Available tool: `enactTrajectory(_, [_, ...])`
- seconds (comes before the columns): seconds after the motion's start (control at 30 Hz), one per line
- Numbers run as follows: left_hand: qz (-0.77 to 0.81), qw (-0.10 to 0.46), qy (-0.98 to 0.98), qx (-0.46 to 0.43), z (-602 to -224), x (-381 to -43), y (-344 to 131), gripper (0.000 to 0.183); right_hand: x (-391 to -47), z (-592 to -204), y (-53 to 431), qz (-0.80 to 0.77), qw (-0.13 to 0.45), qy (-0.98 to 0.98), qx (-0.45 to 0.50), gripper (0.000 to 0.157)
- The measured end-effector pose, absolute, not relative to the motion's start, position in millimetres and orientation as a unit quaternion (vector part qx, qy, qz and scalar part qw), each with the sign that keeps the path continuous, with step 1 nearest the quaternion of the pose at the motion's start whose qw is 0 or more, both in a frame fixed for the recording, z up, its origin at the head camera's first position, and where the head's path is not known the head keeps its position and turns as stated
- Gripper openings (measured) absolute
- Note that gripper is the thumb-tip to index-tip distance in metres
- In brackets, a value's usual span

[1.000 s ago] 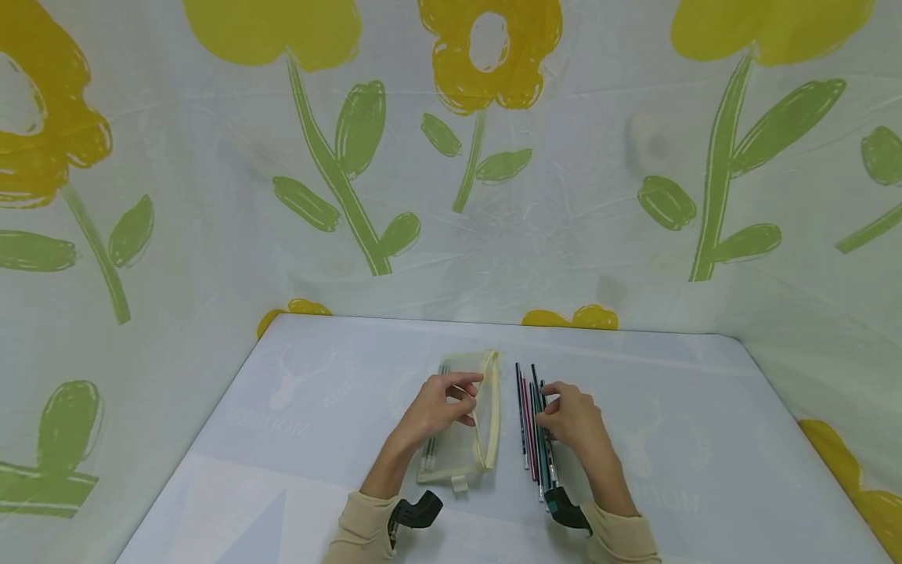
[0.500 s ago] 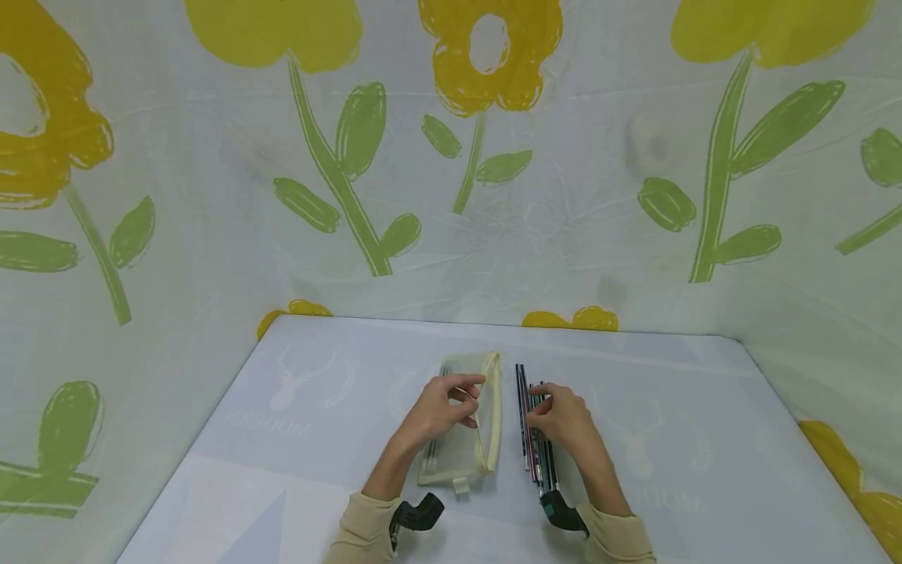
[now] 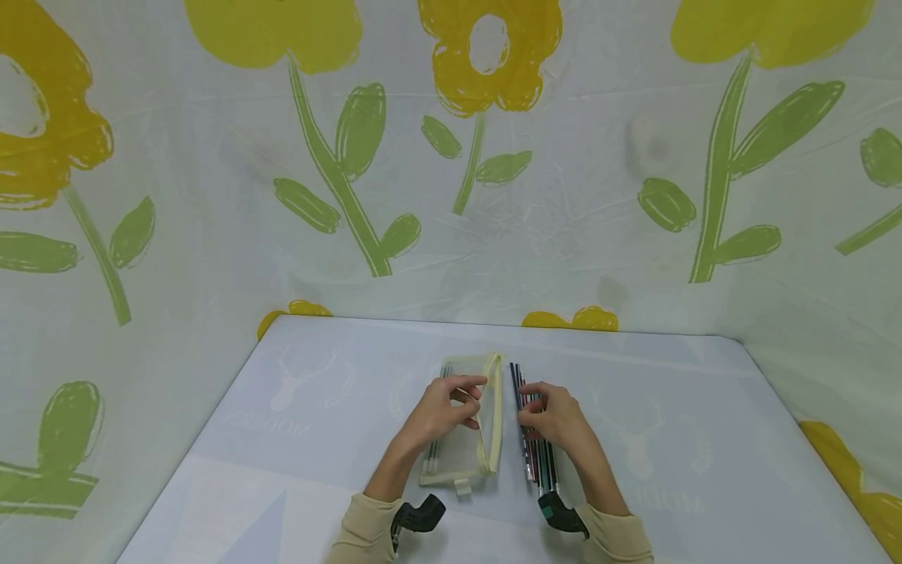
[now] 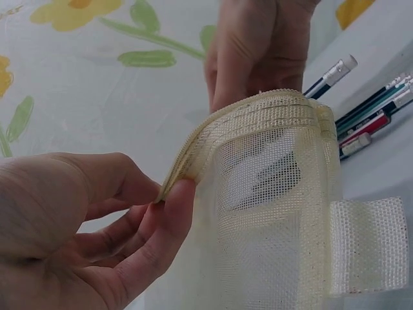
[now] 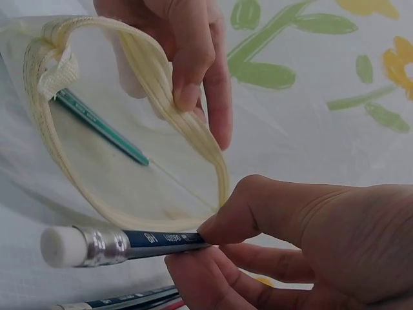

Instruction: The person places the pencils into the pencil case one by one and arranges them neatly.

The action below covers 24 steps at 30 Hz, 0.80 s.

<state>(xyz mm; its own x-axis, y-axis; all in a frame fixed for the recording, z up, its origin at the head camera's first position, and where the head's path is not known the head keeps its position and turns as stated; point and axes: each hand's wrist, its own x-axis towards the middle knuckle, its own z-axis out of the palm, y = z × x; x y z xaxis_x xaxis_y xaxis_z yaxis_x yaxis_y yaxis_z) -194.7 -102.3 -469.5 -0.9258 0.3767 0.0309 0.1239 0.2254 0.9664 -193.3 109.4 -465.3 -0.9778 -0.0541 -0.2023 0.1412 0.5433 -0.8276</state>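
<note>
Loading step: we'd call it pencil filing; the dark pencil is in hand, outside the mesh pouch, not yet in.
Next move: probably calls for bringing that pencil left to the gaping mouth and lining it up; the lip needs holding up meanwhile.
Left hand: fingers pinching the zip edge, lifting it; we see the mouth gape toward the right fingers.
Right hand: fingers pinching the dark pencil by its barrel, eraser end poking out past the fingertips.
Pouch: hangs from the left fingers' pinch, body below them on the worktop; mouth just beside the right fingers. Pencil touching the rim? We can't tell.
Green pencil: inside the pouch, below the left fingers, apart from them.
Loose pencils: under the right fingers, running toward the person; we can't count them, hand covers part.
</note>
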Motion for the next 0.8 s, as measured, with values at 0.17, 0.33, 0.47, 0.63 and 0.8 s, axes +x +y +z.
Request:
enactTrajectory(0.17, [0.602, 0.104, 0.775, 0.161, -452, -185, -101, 0.043, -192, -464, 107, -0.482, 0.117, 0.868, 0.021, 0.045])
enactTrajectory(0.33, [0.598, 0.112, 0.777, 0.161, -452, -186, -101, 0.043, -190, -465, 102, -0.495, 0.122, 0.86, 0.008, 0.044])
enactTrajectory(0.47, [0.593, 0.11, 0.781, 0.163, -467, -194, -101, 0.044, -190, -466, 99, -0.506, 0.121, 0.854, 0.0, 0.044])
enactTrajectory(0.63, [0.597, 0.112, 0.777, 0.165, -472, -197, -102, 0.043, -191, -467, 95, -0.519, 0.122, 0.846, -0.005, 0.043])
enactTrajectory(0.8, [0.596, 0.115, 0.776, 0.168, -472, -197, -102, 0.043, -192, -470, 92, -0.526, 0.121, 0.842, -0.005, 0.043])
